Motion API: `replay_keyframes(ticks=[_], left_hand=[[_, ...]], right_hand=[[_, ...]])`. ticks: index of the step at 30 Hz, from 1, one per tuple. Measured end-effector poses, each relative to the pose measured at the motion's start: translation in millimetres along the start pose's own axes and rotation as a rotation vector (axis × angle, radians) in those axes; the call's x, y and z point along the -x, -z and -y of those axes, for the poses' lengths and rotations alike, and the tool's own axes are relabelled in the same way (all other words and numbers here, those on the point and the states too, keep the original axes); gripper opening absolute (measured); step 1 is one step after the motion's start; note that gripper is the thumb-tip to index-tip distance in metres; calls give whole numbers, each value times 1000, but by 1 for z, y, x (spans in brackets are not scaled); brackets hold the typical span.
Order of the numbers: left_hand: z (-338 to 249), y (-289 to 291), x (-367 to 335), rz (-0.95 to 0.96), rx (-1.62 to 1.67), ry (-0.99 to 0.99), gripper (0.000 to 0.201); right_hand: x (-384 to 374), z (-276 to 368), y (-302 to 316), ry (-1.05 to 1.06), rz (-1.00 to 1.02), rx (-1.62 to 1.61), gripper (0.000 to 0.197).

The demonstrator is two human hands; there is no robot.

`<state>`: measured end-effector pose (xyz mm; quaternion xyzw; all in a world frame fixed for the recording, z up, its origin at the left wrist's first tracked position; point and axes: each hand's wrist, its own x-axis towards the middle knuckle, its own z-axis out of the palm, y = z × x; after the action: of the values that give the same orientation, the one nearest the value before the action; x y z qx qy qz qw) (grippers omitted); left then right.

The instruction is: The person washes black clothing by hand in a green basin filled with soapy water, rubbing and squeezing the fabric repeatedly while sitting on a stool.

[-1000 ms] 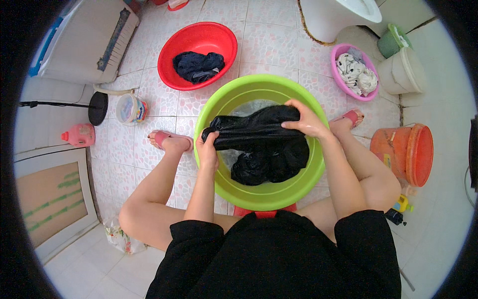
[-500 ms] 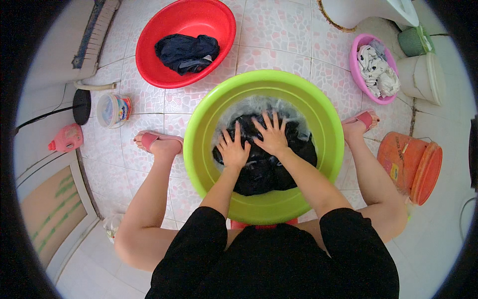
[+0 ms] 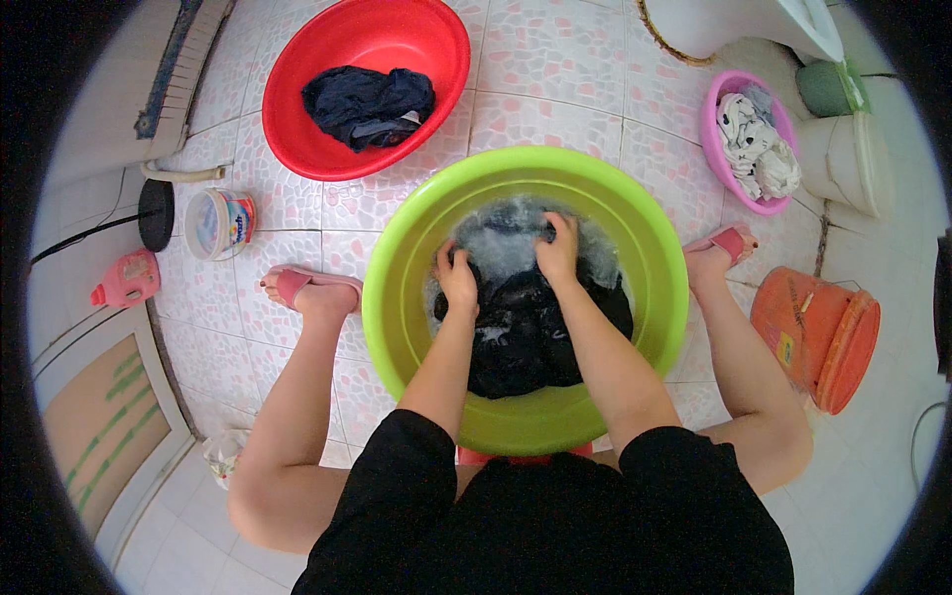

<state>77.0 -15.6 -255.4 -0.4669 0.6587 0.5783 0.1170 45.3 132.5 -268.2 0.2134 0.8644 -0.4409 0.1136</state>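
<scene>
A lime green basin (image 3: 635,238) sits on the tiled floor between my feet, holding soapy water and a black garment (image 3: 521,332). My left hand (image 3: 456,278) is closed on the wet black cloth at the left side of the suds. My right hand (image 3: 558,248) grips the same cloth a little farther out, fingers curled into the fabric. Both forearms reach down into the basin from the lower edge.
A red basin (image 3: 297,129) with dark clothes lies at the upper left. A small pink basin (image 3: 712,149) with pale laundry is at the upper right. An orange bucket (image 3: 818,332) lies tipped at the right. A white tub (image 3: 220,223) and pink bottle (image 3: 127,280) stand at the left.
The garment was lifted out of the basin a second ago, then pushed down with flat open hands; now both hands are bunched on it in the suds, farther forward.
</scene>
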Motion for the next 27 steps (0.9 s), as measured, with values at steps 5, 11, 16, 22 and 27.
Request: replay_keyframes(ticks=[5, 11, 16, 22, 27], left_hand=[[-29, 5, 11, 517, 842, 352, 46], [-4, 0, -4, 1028, 1162, 231, 40], [15, 12, -16, 1370, 1247, 256, 35], [-6, 17, 69, 643, 963, -218, 26], [-22, 29, 80, 494, 917, 225, 27]], right_hand=[[57, 42, -9, 75, 225, -507, 39], [150, 116, 33, 504, 211, -226, 37], [172, 124, 37, 558, 164, 41, 26], [157, 116, 45, 583, 28, 125, 19], [135, 118, 45, 432, -113, 140, 18]])
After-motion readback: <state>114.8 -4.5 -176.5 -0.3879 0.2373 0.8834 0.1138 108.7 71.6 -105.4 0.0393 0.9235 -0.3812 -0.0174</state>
